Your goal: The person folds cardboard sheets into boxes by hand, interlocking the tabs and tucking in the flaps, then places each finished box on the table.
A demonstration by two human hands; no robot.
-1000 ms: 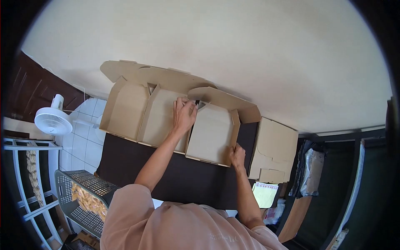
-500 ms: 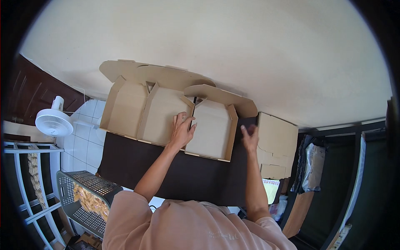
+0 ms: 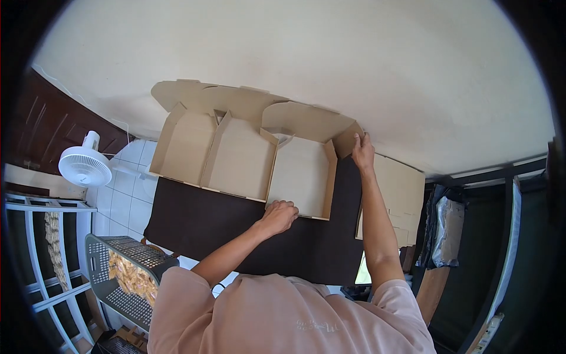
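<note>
Three open cardboard boxes stand side by side on a dark table (image 3: 236, 253), their lids raised along the wall. My left hand (image 3: 279, 217) has its fingers curled over the near edge of the right box (image 3: 300, 177), at its near left corner. With my right hand (image 3: 363, 148) I grip the side flap of that box's raised lid (image 3: 312, 121), at the lid's right end. The middle box (image 3: 239, 159) and the left box (image 3: 186, 144) touch each other to the left, and no hand is on them.
Flat cardboard (image 3: 401, 189) lies to the right of the table. A white fan (image 3: 85, 166) stands at the left, above a grey basket (image 3: 121, 283) holding yellowish items. Wrapped packages (image 3: 449, 230) are at the right, and a wall rises behind the boxes.
My left hand has moved from the partition between boxes to the right box's near edge. My right hand has risen to the lid flap and taken hold, and the flap now angles inward.
</note>
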